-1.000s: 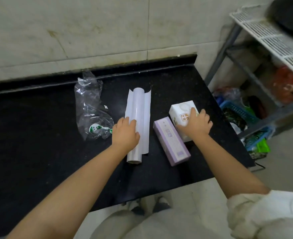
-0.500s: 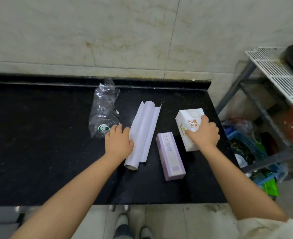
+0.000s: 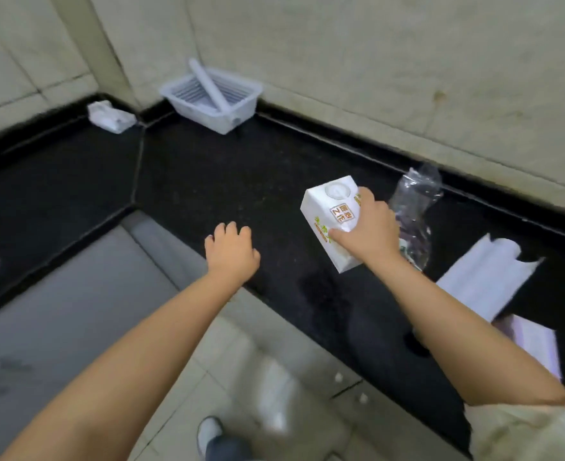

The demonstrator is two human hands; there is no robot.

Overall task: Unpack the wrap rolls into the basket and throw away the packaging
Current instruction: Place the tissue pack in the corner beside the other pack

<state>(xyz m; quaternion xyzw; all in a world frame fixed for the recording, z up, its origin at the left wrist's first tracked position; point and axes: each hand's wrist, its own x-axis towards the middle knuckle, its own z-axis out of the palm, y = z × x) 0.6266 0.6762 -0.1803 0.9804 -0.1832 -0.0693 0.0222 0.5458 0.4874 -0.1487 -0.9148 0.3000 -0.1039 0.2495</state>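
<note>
Black speckled stone surface [image 3: 228, 181], L-shaped, turning a corner with a diagonal seam. Pale tiled walls [image 3: 374, 61] behind, stained in places, meeting a raised black backsplash. Light floor tiles [image 3: 228, 371] below, blurred. Soft, even light.

A white carton [image 3: 332, 224] printed with orange and green marks is tilted above the black counter, gripped from the right side. At the back corner a clear slatted plastic basket [image 3: 243, 108] holds one pale wrap roll [image 3: 209, 86] leaning diagonally across it. To the right lie a crumpled clear plastic wrapper [image 3: 415, 207], a white roll on its loosened paper sheet [image 3: 487, 276], and a lilac box [image 3: 534, 344] at the counter's front edge.
</note>
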